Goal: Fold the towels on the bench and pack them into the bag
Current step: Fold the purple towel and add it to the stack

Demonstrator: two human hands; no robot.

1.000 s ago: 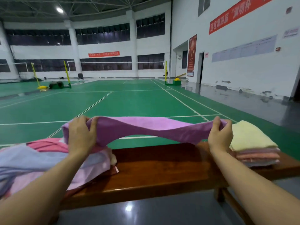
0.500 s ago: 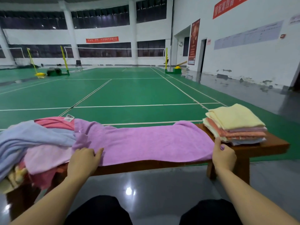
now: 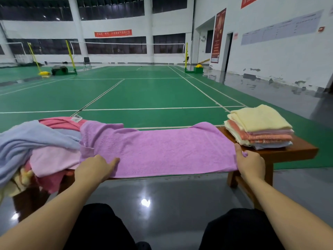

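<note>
A purple towel (image 3: pixel 162 150) lies spread lengthwise along the brown wooden bench (image 3: pixel 299 152). My left hand (image 3: pixel 94 168) grips its near left corner, which lies over the loose pile. My right hand (image 3: pixel 249 163) pinches the near right corner at the bench's front edge. A heap of unfolded towels (image 3: pixel 36 141), blue, pink and red, covers the bench's left end. A stack of folded towels (image 3: pixel 259 129), yellow on top, stands at the right end. No bag is in view.
The bench stands on a glossy grey floor (image 3: pixel 162 192) at the edge of a green badminton court (image 3: pixel 144 91). My dark-clad knees (image 3: pixel 100 226) are below the bench. Net posts (image 3: pixel 186 56) and a white wall are far behind.
One second ago I held the purple towel stretched in the air above the bench. It came down and now lies flat along the bench, with both hands at its near corners.
</note>
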